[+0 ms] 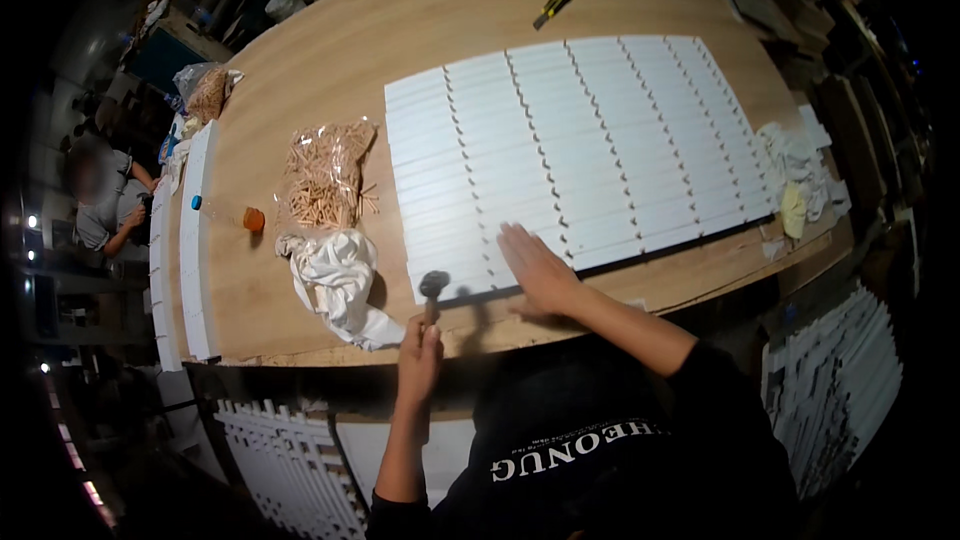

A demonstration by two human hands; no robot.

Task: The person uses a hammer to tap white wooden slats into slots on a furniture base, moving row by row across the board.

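Observation:
My left hand [420, 358] is closed around the handle of a hammer [434, 286], held upright over the near left edge of a white panel. The hammer's head looks slightly smeared. My right hand [538, 268] lies with fingers stretched out on the panel's near edge. White strips [590, 130] laid side by side make up this panel, and rows of small wooden dowels stick up from it. Left of the panel, a clear plastic bag [325, 175] full of wooden dowels lies open, some spilling out. A crumpled white cloth [340, 275] sits just below the bag.
A yellow-and-black utility knife [555, 8] rests on the wooden tabletop [440, 10] beyond the panel. A bottle [230, 212] with orange contents lies at left, near long white boards [198, 240]. Cloths [800, 175] lie at right. Another person [110, 195] works far left.

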